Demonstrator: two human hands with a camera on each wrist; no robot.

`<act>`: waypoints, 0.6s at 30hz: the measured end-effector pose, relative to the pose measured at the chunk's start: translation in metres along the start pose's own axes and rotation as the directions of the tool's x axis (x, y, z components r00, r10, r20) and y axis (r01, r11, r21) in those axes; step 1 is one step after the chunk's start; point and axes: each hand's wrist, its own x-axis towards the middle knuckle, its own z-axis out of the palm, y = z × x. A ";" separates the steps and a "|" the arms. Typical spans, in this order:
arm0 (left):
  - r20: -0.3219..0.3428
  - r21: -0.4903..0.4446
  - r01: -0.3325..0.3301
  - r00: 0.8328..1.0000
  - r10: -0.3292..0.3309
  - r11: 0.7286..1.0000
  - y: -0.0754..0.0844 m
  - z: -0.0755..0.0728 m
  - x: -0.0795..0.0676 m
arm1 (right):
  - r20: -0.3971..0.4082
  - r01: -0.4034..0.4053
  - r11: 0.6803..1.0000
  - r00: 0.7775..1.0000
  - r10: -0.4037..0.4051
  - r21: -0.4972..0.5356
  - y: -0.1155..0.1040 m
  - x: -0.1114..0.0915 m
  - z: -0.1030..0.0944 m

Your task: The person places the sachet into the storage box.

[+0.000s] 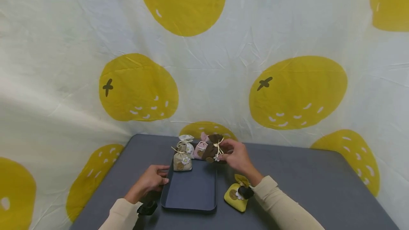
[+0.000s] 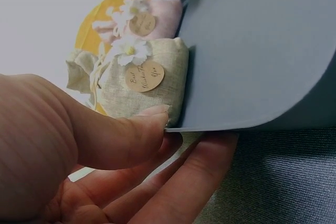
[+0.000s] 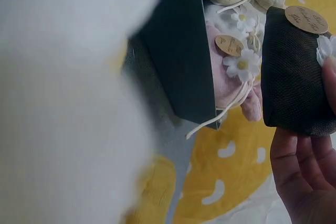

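Observation:
My left hand (image 1: 152,179) pinches the left rim of a dark grey tray (image 1: 191,192), thumb over the edge and fingers beneath, as the left wrist view shows. In my right hand (image 1: 237,154) is a dark brown drawstring pouch (image 3: 294,77) with a white flower and a round tag, held above the tray's far right corner. At the tray's far end stand a beige linen pouch (image 2: 168,59), a white pouch (image 1: 189,147) behind it, and a pink pouch (image 3: 226,74). The beige pouch is close to my left thumb.
A yellow pouch (image 1: 234,200) lies on the dark grey table (image 1: 297,180) right of the tray, beneath my right wrist. Behind the table hangs a white cloth (image 1: 214,91) printed with yellow fruit.

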 end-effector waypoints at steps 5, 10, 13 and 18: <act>0.006 -0.002 -0.004 1.000 0.004 1.000 -0.001 0.000 0.001 | 0.008 0.002 1.000 1.000 -0.002 0.003 -0.001 0.002 0.006; 0.022 -0.006 -0.018 1.000 0.019 1.000 -0.002 -0.001 0.000 | 0.018 0.010 1.000 1.000 -0.010 0.004 -0.002 0.004 0.011; 0.036 -0.004 -0.027 0.999 0.028 1.000 -0.002 -0.002 -0.001 | 0.029 0.012 1.000 0.999 -0.012 0.003 -0.005 0.005 0.013; 0.042 0.000 -0.030 0.999 0.030 1.000 -0.002 -0.003 -0.003 | 0.036 0.022 1.000 0.999 -0.022 -0.013 -0.009 0.005 0.018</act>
